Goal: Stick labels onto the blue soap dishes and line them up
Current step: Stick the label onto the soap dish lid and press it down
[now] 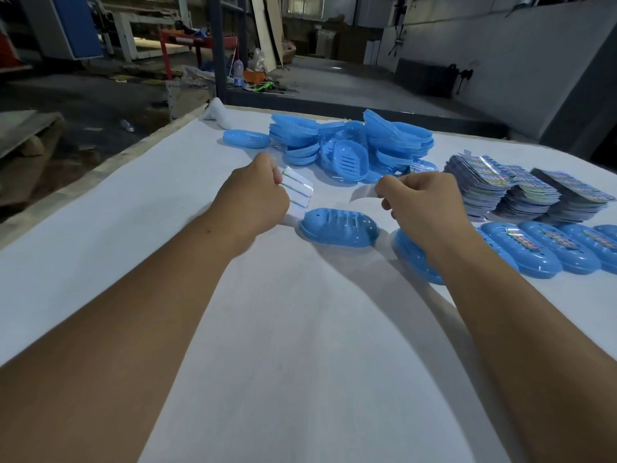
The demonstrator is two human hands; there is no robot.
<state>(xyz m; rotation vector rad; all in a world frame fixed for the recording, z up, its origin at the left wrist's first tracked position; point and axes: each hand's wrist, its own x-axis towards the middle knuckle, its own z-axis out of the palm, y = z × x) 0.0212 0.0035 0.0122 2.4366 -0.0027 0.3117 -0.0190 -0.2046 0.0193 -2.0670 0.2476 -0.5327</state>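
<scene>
An unlabelled blue soap dish [339, 230] lies upside down at frame centre on the tabletop [300, 329]. The peeled label [362, 194] could curl and stick to itself, or land crooked. The right hand [430, 208] pinches it; the left hand [257, 198] grips the backing sheet [298, 190].

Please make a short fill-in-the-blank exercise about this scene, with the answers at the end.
1. The soap dishes on the table are all ____ in colour.
2. The left hand pinches a clear ____ with green lines.
3. The finished dishes with shiny labels lie in a row on the person's ____ side.
4. The stacks of unused labels lie ____ the labelled row, farther from the person.

Answers: blue; sheet; right; behind
</scene>
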